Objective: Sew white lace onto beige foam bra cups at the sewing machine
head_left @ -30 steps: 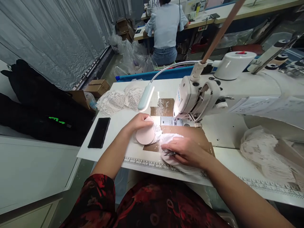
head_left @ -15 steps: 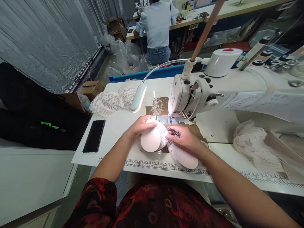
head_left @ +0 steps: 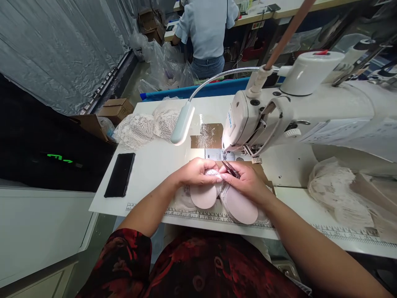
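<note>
Two pale pink padded cups with white lace lie joined in front of the sewing machine (head_left: pixel 279 120). My left hand (head_left: pixel 195 171) is closed on the top of the left pink cup (head_left: pixel 203 196). The fingers of my right hand (head_left: pixel 246 182) grip small metal thread snips (head_left: pixel 230 169) and pinch the lace between the cups, above the right pink cup (head_left: pixel 240 207). Both hands meet at the middle of the piece, just short of the needle plate (head_left: pixel 221 155).
A black phone (head_left: pixel 120 174) lies at the table's left. White lace pieces (head_left: pixel 145 126) sit at the back left, and a bagged lace pile (head_left: pixel 336 192) at the right. The gooseneck lamp (head_left: pixel 182 123) hangs over the work. Another person in a light blue top (head_left: pixel 209 29) sits ahead, back turned.
My right hand lifted off the fabric with the snips and came up to meet my left hand. The cups turned padded side up and were drawn slightly toward me.
</note>
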A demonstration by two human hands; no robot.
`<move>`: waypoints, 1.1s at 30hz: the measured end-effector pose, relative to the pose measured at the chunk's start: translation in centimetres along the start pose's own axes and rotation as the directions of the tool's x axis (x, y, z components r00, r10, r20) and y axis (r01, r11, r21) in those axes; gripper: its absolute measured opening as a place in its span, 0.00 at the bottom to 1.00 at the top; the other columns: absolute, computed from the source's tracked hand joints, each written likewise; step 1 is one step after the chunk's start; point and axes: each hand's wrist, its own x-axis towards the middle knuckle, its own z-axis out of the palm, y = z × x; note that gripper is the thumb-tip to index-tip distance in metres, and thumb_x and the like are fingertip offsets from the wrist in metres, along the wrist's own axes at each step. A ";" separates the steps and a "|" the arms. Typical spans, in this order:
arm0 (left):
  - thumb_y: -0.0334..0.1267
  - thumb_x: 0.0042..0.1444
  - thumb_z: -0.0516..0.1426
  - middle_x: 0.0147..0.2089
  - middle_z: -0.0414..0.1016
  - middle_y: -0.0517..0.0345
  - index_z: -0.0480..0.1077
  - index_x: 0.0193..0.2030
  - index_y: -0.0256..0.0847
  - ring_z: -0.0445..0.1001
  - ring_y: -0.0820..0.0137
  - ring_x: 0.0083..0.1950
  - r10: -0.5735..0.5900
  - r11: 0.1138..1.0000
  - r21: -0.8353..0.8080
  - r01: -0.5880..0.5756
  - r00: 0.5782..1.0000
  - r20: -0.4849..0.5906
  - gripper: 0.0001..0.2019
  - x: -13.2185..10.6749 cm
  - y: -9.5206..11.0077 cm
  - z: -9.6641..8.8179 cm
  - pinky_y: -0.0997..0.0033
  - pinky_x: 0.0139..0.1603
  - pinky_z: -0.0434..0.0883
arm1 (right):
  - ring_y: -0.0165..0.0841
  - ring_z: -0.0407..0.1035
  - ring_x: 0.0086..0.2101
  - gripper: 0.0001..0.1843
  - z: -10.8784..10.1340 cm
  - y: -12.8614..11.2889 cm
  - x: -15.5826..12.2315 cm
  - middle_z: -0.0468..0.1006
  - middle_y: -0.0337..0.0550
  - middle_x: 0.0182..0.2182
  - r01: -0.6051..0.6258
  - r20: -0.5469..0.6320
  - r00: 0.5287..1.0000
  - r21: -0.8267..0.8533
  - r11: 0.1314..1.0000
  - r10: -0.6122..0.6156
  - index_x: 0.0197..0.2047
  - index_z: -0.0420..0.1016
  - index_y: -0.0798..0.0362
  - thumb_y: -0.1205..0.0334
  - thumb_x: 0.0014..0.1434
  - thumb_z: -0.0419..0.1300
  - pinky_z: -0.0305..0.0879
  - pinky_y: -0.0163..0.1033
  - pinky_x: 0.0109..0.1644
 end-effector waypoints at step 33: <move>0.48 0.50 0.64 0.31 0.75 0.53 0.77 0.34 0.32 0.71 0.71 0.34 -0.152 0.875 -0.453 0.173 0.985 0.082 0.17 0.1 -1.1 0.5 0.72 0.36 0.67 | 0.35 0.72 0.37 0.18 0.4 1.0 0.0 0.78 0.44 0.38 -0.151 -0.005 0.988 0.207 0.967 0.156 0.47 0.71 0.52 0.50 0.57 0.60 0.68 0.40 0.40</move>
